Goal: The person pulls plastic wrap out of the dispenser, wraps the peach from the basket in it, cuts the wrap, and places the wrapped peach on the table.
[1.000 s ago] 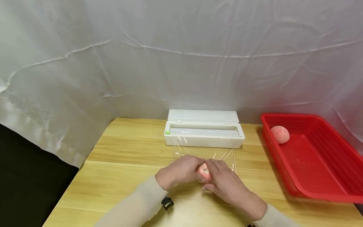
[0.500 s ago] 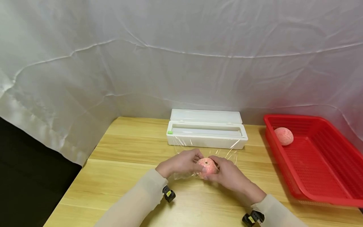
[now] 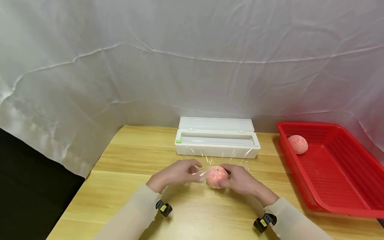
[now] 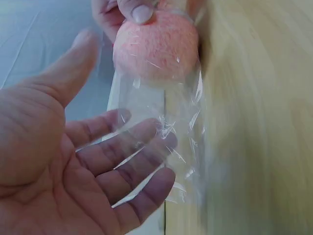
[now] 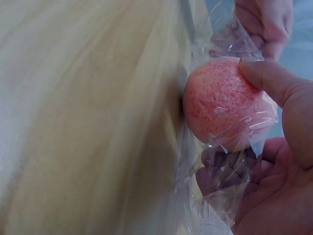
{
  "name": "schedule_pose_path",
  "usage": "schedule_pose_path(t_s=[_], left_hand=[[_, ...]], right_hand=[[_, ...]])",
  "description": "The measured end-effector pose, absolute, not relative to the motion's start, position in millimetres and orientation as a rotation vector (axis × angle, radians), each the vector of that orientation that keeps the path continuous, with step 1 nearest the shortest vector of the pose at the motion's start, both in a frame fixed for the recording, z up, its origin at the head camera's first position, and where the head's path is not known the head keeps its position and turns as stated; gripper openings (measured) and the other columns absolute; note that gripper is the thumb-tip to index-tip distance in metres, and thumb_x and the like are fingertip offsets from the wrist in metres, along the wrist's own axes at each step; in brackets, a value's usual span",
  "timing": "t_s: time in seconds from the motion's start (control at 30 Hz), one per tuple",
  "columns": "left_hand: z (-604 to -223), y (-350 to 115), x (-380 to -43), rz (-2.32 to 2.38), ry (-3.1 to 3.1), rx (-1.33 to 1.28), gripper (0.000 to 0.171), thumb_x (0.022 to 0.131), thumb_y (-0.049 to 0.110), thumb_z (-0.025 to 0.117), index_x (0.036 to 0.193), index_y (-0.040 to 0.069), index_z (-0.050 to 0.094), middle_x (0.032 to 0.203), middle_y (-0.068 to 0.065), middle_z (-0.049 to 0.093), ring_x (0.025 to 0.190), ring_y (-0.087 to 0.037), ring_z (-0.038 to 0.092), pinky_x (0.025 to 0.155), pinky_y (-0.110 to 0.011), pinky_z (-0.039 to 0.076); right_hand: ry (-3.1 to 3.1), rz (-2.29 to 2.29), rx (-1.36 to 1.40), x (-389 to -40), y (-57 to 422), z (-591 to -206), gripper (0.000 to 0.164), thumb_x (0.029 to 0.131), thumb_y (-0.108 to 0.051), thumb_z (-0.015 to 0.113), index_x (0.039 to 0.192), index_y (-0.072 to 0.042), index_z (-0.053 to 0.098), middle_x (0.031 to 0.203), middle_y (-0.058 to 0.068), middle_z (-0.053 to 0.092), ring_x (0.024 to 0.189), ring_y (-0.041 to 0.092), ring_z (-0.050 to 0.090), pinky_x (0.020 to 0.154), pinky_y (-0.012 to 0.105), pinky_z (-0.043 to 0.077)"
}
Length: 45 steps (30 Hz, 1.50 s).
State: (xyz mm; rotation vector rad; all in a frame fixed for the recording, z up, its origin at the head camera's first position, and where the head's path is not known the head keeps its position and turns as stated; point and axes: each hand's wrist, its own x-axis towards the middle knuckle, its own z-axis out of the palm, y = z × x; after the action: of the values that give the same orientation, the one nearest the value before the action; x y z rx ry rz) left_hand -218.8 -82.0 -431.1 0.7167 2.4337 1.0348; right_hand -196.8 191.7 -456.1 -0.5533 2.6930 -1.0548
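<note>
A round pink fruit point(image 3: 216, 176), apple-like with a dark stem spot on top, sits on clear plastic film point(image 4: 188, 112) between the hands. My right hand point(image 3: 241, 180) grips it from the right, thumb on its side and fingers beyond it with film around them in the right wrist view point(image 5: 274, 196). To the left, my left hand point(image 3: 177, 171) is apart from the fruit. Its thumb stands away from spread, slightly bent fingers point(image 4: 132, 166), which lie behind the loose film. The film runs from a white cling film box point(image 3: 217, 150) with a raised lid.
A red plastic basket point(image 3: 345, 209) stands at the right, with a similar pink fruit point(image 3: 298, 144) in its left back corner. A green slider point(image 3: 178, 141) sits at the box's left end. Grey-white cloth point(image 3: 192, 83) hangs behind the wooden table point(image 3: 135, 180).
Both hands covered the fruit at first, then parted and showed more of it. The left hand has let go and moved left, while the right hand keeps holding the fruit.
</note>
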Motion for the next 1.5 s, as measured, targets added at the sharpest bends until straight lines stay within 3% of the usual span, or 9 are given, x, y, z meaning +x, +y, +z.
schedule_pose_path(t_s=[0.13,0.37,0.67,0.8,0.9,1.03,1.2,1.4,1.5], left_hand=[[-435,-97,-218,1.074,2.462,0.683,0.051,0.093,0.030,0.083,0.135,0.008,0.065,0.119,-0.008,0.074,0.110,-0.021,0.067,0.098,-0.043,0.055],[-439,-115,-228,1.190,2.563,0.519,0.016,0.100,0.008,0.070,0.116,0.005,0.072,0.093,-0.003,0.074,0.082,-0.014,0.066,0.071,-0.031,0.055],[-423,-97,-214,0.853,3.068,0.594,0.022,0.098,0.002,0.066,0.117,0.009,0.075,0.107,-0.005,0.078,0.093,-0.021,0.072,0.083,-0.037,0.060],[-425,-60,-195,0.650,3.147,1.161,0.034,0.094,0.011,0.078,0.127,0.009,0.072,0.126,-0.004,0.074,0.121,-0.024,0.067,0.109,-0.040,0.053],[-435,-38,-188,0.446,3.110,1.432,0.059,0.089,0.028,0.086,0.140,0.009,0.063,0.129,-0.003,0.068,0.124,-0.021,0.062,0.114,-0.038,0.048],[-451,-24,-189,0.267,3.140,1.444,0.074,0.083,0.042,0.091,0.143,0.012,0.058,0.126,0.000,0.064,0.119,-0.018,0.061,0.114,-0.036,0.048],[-458,-19,-197,0.262,3.163,1.430,0.059,0.085,0.043,0.089,0.129,0.015,0.063,0.118,0.003,0.068,0.113,-0.017,0.065,0.107,-0.032,0.052],[-455,-16,-204,0.326,3.124,1.419,0.054,0.092,0.045,0.081,0.130,0.012,0.066,0.121,-0.001,0.072,0.113,-0.018,0.068,0.103,-0.030,0.055],[-451,-15,-208,0.340,3.078,1.353,0.057,0.093,0.047,0.079,0.135,0.011,0.065,0.126,-0.003,0.072,0.117,-0.020,0.068,0.107,-0.032,0.054]], right_hand=[[2.665,-1.037,-0.533,-202,194,-453,0.058,0.084,-0.026,0.080,0.136,-0.003,0.067,0.109,0.002,0.076,0.088,0.013,0.063,0.079,0.029,0.055],[2.591,-1.016,-0.531,-212,191,-447,0.049,0.085,-0.027,0.078,0.129,-0.008,0.070,0.103,-0.001,0.072,0.087,0.015,0.060,0.079,0.031,0.051],[2.498,-1.057,-0.533,-221,194,-444,0.032,0.087,-0.029,0.078,0.115,-0.014,0.074,0.095,-0.004,0.070,0.088,0.016,0.061,0.080,0.031,0.050],[2.455,-1.088,-0.527,-223,197,-445,0.030,0.088,-0.029,0.078,0.113,-0.014,0.074,0.095,-0.001,0.071,0.087,0.017,0.062,0.078,0.031,0.052],[2.428,-1.117,-0.553,-224,198,-446,0.030,0.088,-0.028,0.079,0.112,-0.012,0.074,0.096,0.001,0.071,0.086,0.018,0.063,0.075,0.031,0.053],[2.397,-1.152,-0.581,-224,196,-449,0.032,0.091,-0.030,0.079,0.115,-0.009,0.075,0.097,0.001,0.073,0.088,0.018,0.063,0.077,0.030,0.053],[2.476,-1.117,-0.514,-224,196,-450,0.035,0.090,-0.040,0.080,0.109,-0.012,0.074,0.093,0.000,0.072,0.086,0.018,0.063,0.076,0.032,0.053],[2.698,-0.981,-0.449,-216,205,-446,0.067,0.092,-0.053,0.078,0.134,-0.001,0.065,0.108,0.008,0.074,0.099,0.023,0.068,0.085,0.043,0.058],[2.888,-0.905,-0.439,-209,211,-441,0.061,0.099,-0.049,0.072,0.136,-0.001,0.065,0.118,0.013,0.075,0.109,0.030,0.070,0.094,0.052,0.058]])
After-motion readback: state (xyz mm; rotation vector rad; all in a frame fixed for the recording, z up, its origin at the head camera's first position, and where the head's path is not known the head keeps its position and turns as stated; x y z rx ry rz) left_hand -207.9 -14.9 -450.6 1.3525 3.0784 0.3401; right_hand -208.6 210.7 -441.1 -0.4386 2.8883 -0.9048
